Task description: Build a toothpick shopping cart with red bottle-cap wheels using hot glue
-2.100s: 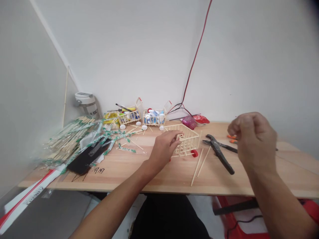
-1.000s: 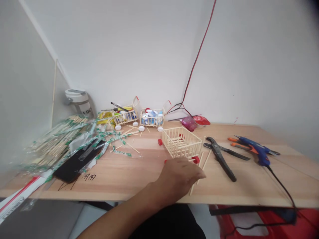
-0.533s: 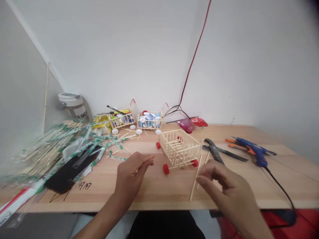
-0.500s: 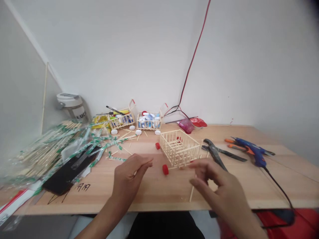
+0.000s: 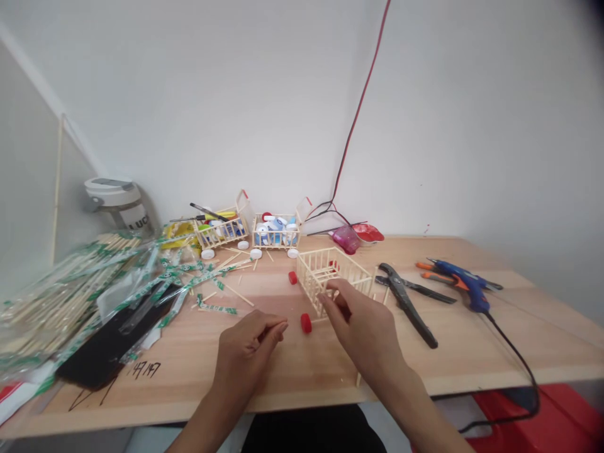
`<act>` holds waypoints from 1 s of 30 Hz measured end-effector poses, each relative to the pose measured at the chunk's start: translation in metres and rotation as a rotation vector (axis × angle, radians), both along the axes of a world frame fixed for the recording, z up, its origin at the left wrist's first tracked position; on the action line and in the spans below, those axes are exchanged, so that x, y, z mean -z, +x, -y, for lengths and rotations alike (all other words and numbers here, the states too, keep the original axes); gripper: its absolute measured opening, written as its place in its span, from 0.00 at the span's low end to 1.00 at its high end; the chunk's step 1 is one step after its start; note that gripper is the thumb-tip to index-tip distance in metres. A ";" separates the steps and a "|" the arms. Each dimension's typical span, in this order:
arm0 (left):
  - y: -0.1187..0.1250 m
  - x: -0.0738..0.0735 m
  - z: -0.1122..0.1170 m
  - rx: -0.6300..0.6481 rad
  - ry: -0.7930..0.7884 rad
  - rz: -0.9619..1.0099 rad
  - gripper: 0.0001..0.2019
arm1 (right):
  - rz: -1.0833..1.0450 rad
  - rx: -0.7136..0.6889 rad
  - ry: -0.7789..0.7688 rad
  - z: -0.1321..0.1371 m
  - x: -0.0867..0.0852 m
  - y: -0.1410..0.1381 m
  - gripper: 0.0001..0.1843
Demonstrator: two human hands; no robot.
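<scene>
A small cart of pale wooden sticks (image 5: 321,269) with red bottle-cap wheels (image 5: 306,323) stands mid-table. My right hand (image 5: 362,322) reaches over its near side, fingers curled onto the top rail. My left hand (image 5: 247,357) rests on the table just left of the nearest red wheel. Its fingers are pinched together around a thin stick, which I can barely make out.
Black pliers (image 5: 408,302) and a blue glue gun (image 5: 459,284) with its cable lie right of the cart. Two finished stick carts (image 5: 248,229) stand by the wall. Wrapped chopsticks (image 5: 89,283) and a black phone (image 5: 107,343) crowd the left. Loose sticks lie near the wooden table's (image 5: 472,352) front edge.
My right hand has moved forward from the loose sticks onto the cart's near rail. My left hand has stayed left of the red wheel. The view has shifted slightly right.
</scene>
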State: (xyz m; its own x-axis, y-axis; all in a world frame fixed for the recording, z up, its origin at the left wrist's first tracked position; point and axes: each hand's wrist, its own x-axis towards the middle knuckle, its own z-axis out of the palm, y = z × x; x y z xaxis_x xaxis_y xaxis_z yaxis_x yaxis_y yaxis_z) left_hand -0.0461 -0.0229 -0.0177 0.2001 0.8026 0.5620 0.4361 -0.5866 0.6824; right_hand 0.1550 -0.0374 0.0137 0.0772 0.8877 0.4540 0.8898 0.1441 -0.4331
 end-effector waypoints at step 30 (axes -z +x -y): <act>-0.007 0.004 -0.002 0.051 -0.022 -0.053 0.08 | -0.282 -0.177 -0.043 -0.095 0.003 0.144 0.18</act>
